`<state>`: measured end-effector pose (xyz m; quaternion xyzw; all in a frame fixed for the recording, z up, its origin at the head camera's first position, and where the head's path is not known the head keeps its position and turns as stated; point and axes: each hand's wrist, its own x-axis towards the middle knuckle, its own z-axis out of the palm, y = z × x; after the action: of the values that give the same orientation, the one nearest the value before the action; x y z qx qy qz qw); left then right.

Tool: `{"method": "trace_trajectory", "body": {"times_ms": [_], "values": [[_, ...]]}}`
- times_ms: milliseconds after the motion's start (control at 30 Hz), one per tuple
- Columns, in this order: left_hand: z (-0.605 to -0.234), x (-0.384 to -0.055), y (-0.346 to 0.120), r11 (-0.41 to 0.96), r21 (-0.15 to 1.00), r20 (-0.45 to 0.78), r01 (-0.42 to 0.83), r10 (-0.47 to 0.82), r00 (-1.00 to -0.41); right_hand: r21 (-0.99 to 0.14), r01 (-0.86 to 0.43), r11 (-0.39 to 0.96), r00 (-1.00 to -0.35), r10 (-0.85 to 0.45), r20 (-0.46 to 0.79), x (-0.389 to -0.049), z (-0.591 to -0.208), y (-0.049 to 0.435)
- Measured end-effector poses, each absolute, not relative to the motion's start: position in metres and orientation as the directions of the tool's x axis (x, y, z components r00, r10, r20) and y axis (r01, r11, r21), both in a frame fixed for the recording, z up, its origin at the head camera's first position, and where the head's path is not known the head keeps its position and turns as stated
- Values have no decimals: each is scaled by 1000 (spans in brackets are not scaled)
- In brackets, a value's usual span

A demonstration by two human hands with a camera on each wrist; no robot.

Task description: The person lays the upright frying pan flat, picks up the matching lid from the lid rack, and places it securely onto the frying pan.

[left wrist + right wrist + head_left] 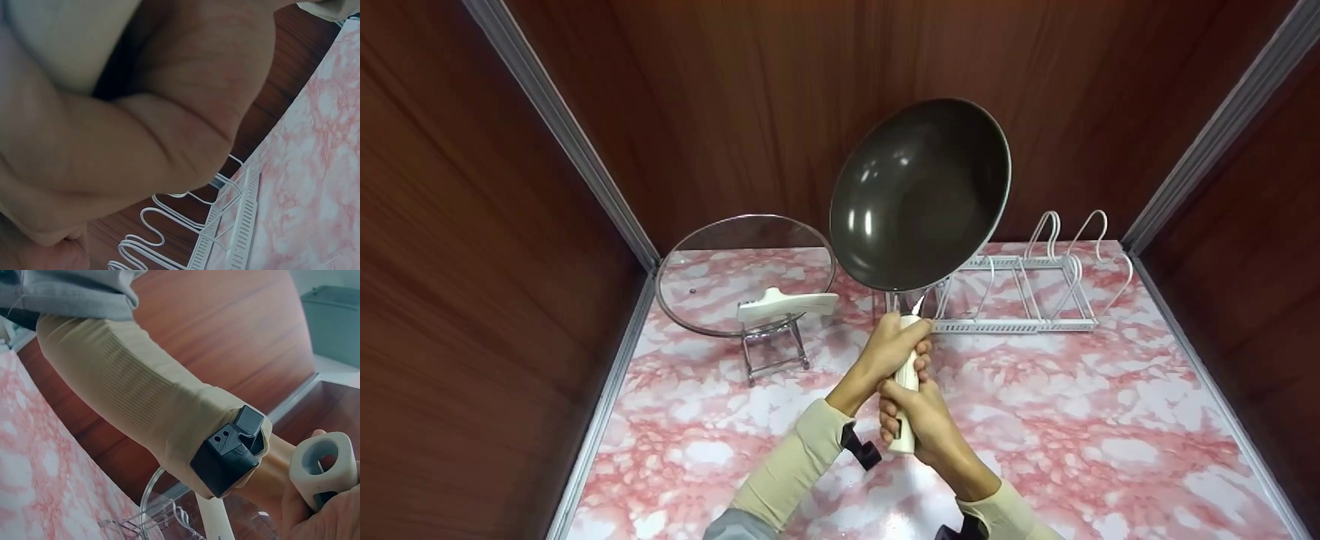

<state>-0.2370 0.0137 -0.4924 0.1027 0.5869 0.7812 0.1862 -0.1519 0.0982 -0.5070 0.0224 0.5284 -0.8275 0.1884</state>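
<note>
as i watch remotely, the left hand (pixel 894 346) grips the white handle (pixel 907 376), the right hand (pixel 926 416) wrapped just behind it; the pan (pixel 926 195) lies ahead, along the handle's long axis, nearer the left hand.

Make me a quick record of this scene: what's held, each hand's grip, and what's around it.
held: wok-style pan, raised, dark inside facing the head camera
left hand: grips the cream handle, nearer the pan's bowl
right hand: grips the same handle, nearer its free end
left of pan: glass lid, propped in a metal stand
right of pan: white wire rack, partly hidden
surface: pink-and-white marbled tabletop
</note>
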Motion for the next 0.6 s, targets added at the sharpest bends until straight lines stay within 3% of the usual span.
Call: {"method": "trace_trajectory", "body": {"times_ms": [600], "values": [[-494,-238,12,-131,987,-40,-95,373,-927,-894,333,-300,-917,-322,-233,-154,-510,104]]}}
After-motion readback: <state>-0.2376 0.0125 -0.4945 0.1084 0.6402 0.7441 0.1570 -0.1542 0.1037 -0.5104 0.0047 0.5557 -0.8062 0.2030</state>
